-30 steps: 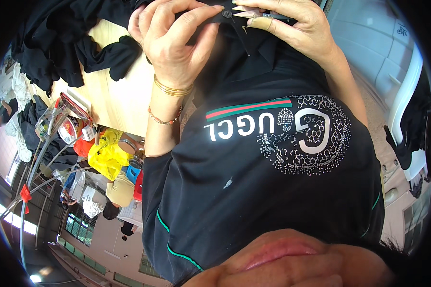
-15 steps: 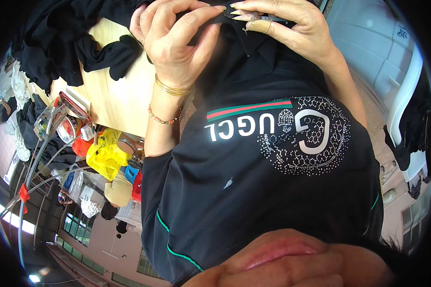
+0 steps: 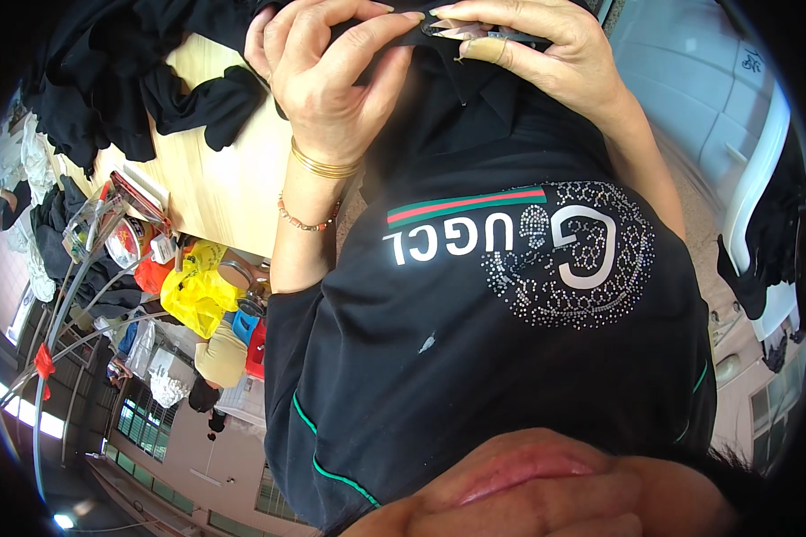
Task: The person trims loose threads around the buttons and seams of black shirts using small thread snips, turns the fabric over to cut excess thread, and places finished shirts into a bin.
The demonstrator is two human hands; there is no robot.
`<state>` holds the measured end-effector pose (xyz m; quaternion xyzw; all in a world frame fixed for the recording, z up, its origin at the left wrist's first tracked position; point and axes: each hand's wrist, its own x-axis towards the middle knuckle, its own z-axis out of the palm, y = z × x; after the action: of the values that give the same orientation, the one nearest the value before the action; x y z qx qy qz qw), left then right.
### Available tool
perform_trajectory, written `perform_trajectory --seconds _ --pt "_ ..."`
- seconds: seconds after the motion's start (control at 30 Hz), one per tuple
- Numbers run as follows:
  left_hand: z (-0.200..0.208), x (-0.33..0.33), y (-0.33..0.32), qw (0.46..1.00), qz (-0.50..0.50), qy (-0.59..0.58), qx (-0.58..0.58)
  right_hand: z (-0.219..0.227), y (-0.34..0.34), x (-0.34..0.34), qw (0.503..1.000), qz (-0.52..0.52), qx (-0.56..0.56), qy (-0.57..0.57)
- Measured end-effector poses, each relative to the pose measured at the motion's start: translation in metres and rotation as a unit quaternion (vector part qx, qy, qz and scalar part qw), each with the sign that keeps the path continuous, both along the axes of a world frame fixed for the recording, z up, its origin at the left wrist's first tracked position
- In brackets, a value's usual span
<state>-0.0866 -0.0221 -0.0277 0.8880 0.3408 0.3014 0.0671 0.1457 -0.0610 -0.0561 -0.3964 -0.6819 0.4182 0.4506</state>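
Note:
My left hand [image 3: 327, 76], with gold bangles and a beaded bracelet at the wrist, pinches black cloth [image 3: 475, 98] near the top of the view. Close by on the right, my right hand [image 3: 546, 58] is closed on a small pointed metal tool, apparently thread snips [image 3: 461, 31]. Their tips meet the cloth beside my left fingertips. My fingers hide most of the tool's body. A tan wrap shows around my right thumb. The cloth hangs in front of my black shirt, and its far part runs out of the frame.
Black garments [image 3: 98, 80] lie heaped on the pale wooden table [image 3: 215, 183] at left. Beyond are a yellow bag [image 3: 197, 291], metal rods [image 3: 72, 295] and a person in a pale top [image 3: 222, 361]. A white chair [image 3: 761, 170] holding dark cloth stands at right.
The pointed tips in my right hand have shifted slightly, with the gap between them a little different. My left hand stays nearly still on the cloth.

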Motion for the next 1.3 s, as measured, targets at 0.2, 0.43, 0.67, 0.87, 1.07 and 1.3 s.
perform_trajectory --seconds 0.2,0.43,0.67,0.87,1.07,1.3 --pt "-0.008 -0.003 0.001 1.0 0.006 -0.024 -0.004 0.001 0.001 -0.003 1.0 -0.005 0.018 -0.008" --pt "-0.007 0.002 0.006 0.998 -0.01 -0.063 0.017 0.005 0.004 0.0 0.997 -0.026 0.051 -0.049" --pt "0.022 0.023 0.017 0.999 0.029 0.028 -0.028 0.025 0.001 0.023 0.985 -0.158 0.039 -0.058" --pt "0.065 0.056 0.035 0.995 -0.01 0.074 -0.07 0.055 -0.013 0.029 0.952 -0.199 0.209 -0.106" --pt "0.062 0.061 0.035 0.834 -0.031 -0.225 -0.503 0.055 -0.012 0.029 0.942 -0.206 0.22 -0.148" --pt "0.044 0.062 0.03 0.728 -0.013 -0.322 -0.605 0.046 0.0 0.032 0.947 -0.206 0.197 -0.147"
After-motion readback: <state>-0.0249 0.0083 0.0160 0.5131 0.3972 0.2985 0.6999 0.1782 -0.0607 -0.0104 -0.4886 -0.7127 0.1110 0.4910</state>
